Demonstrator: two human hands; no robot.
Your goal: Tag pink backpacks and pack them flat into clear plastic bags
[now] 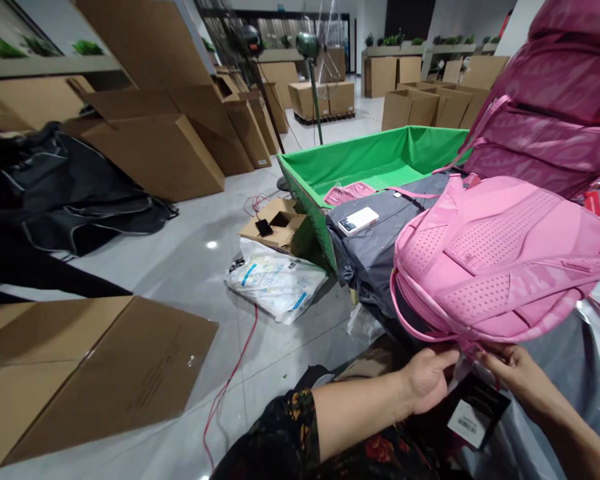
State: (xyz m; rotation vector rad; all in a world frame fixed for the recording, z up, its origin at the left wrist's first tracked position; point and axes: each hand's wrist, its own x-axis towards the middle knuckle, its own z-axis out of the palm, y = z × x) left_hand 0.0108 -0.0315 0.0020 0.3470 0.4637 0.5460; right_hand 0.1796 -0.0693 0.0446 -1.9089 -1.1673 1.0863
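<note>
Hands [430,381] beneath pink backpack [500,260] (hangtag [473,415])

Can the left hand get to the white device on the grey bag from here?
Probably yes. The white device lies uncovered on the grey bag, left of the pink backpack. The left hand, at the backpack's lower edge, has an open path past its side, though a stretch.

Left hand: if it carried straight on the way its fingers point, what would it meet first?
The left hand points right, so it would first meet the white strip hanging under the pink backpack, probably touching it already. The right hand lies just beyond.
</note>
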